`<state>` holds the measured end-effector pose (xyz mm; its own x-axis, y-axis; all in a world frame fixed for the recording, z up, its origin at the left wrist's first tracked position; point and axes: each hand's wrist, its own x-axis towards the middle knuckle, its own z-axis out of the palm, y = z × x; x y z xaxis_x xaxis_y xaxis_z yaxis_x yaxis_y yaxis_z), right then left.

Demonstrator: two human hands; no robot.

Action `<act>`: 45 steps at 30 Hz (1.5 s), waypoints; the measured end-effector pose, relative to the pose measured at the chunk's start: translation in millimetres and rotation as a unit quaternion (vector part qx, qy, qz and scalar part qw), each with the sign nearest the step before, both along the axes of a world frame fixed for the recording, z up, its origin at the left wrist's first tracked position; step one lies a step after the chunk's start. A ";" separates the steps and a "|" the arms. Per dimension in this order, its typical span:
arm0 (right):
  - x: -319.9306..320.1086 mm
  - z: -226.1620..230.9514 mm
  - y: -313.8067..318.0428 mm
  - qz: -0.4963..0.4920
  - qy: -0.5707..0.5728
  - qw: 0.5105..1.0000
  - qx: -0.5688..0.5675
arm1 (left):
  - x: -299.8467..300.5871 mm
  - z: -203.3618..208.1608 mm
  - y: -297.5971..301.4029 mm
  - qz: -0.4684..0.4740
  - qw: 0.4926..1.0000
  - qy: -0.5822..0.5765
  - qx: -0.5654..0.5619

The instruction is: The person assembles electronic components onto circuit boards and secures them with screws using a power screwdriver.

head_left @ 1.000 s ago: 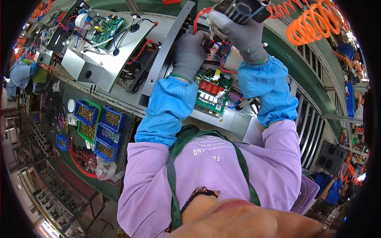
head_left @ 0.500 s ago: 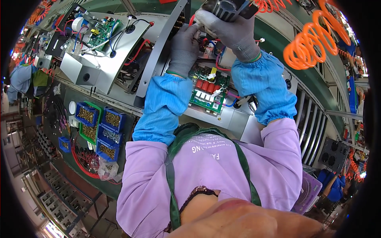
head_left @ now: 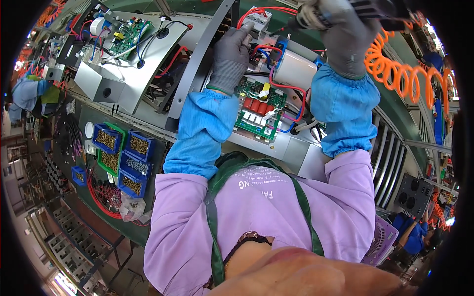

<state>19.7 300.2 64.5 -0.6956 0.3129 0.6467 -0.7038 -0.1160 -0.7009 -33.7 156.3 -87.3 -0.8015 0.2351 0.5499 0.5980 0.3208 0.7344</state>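
Observation:
My right hand [head_left: 347,42], in a grey glove and slightly blurred, is closed around a dark power screwdriver [head_left: 316,16]. The tool's tip points left, a short way from a light grey terminal block [head_left: 258,20] with red wires in its top. My left hand [head_left: 230,58], also gloved, is closed at the block's near left side; what its fingertips pinch is hidden. Nearer me sit a green circuit board [head_left: 256,109] with red cylindrical parts and a large white cylinder [head_left: 295,67], all inside an open metal housing [head_left: 281,148].
A tall grey panel [head_left: 202,64] rises beside my left forearm. Leftward lies a second opened unit with a green board [head_left: 129,38]. Blue bins [head_left: 132,184] of screws stand lower left, near red wires [head_left: 98,197]. Orange coiled hose [head_left: 395,69] hangs at right.
My right hand has moved right with the power screwdriver, away from the terminal block, which now shows along with the white cylinder. My left hand has stayed nearly in place.

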 end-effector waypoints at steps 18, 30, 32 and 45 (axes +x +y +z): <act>-22.3 -39.4 -2.4 0.053 -0.173 0.981 -0.066 | -0.1 0.3 -2.7 -0.002 0.999 -0.034 0.002; -22.4 -37.0 -5.4 0.169 -0.098 0.972 -0.128 | -1.8 -2.7 -1.8 -0.004 1.000 -0.014 0.009; -18.2 -30.4 -8.8 0.019 -0.185 0.980 -0.072 | -1.4 -2.3 -2.8 -0.010 1.000 -0.024 0.017; -19.2 -38.8 -5.6 0.072 -0.165 0.981 -0.066 | 0.9 -0.9 -1.8 -0.017 0.999 -0.045 0.025</act>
